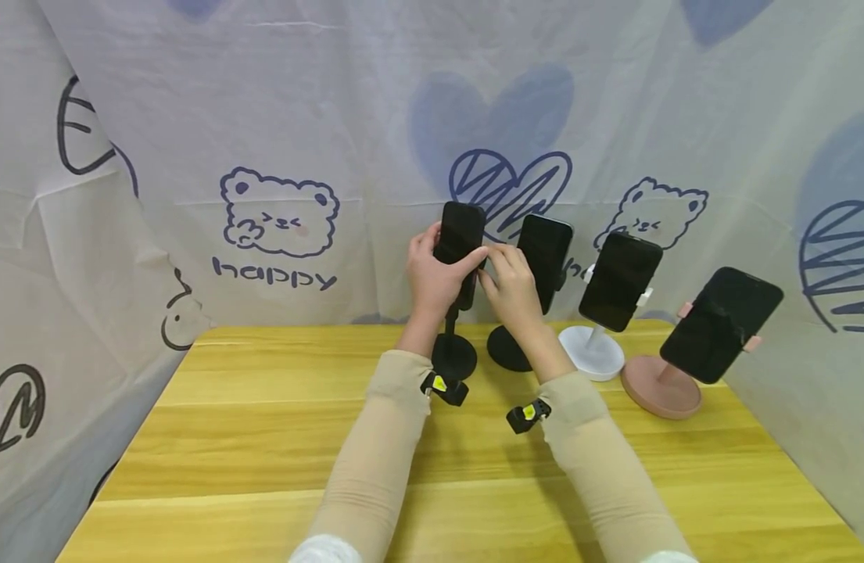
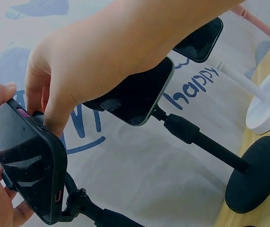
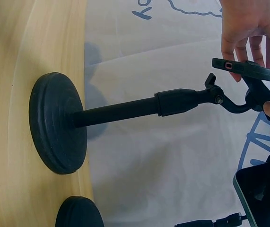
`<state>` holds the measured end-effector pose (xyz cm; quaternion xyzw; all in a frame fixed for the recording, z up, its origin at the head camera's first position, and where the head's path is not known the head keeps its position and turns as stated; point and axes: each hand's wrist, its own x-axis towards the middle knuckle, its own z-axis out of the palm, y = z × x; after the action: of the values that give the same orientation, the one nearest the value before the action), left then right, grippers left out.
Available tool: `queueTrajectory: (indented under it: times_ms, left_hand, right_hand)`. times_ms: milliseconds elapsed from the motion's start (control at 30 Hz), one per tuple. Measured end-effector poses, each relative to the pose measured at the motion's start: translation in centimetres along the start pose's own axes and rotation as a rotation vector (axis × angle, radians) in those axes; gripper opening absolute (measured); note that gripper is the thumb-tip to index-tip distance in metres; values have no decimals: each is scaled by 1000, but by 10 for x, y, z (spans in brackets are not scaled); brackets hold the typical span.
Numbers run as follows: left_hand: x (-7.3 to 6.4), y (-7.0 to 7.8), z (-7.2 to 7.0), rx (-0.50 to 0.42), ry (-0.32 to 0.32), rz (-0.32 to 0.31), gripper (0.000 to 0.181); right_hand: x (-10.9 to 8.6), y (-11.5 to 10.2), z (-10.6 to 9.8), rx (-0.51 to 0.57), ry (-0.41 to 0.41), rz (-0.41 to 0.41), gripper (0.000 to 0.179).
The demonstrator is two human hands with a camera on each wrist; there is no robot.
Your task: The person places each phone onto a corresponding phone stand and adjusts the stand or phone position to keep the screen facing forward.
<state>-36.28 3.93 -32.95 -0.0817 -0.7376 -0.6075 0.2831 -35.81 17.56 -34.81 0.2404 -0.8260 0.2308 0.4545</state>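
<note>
My left hand grips a black smartphone by its sides, thumb across the lower front. The phone stands upright, tilted, at the head of a black phone stand with a round base. My right hand is at the phone's right edge, its thumb and fingers pinching the holder clamp behind the phone. In the left wrist view, the right fingertips lie against the edge of the dark phone. How far the clamp's arms close round the phone is partly hidden by the hands.
Right of the hands, a second phone sits on another black stand. Further right, phones rest in a white stand and a pink stand. They stand on a wooden table before a patterned cloth.
</note>
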Motion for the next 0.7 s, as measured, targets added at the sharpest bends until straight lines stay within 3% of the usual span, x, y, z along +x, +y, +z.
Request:
queueTrajectory:
  times_ms: [333,700]
  left_hand:
    - [1,2,5,71,23,21,84]
    - [-1,2,7,117,44,39,87]
  right_hand:
    - [1,1,-2,1,43,-8,28]
    - [0,0,-8,-4,30,-30,28]
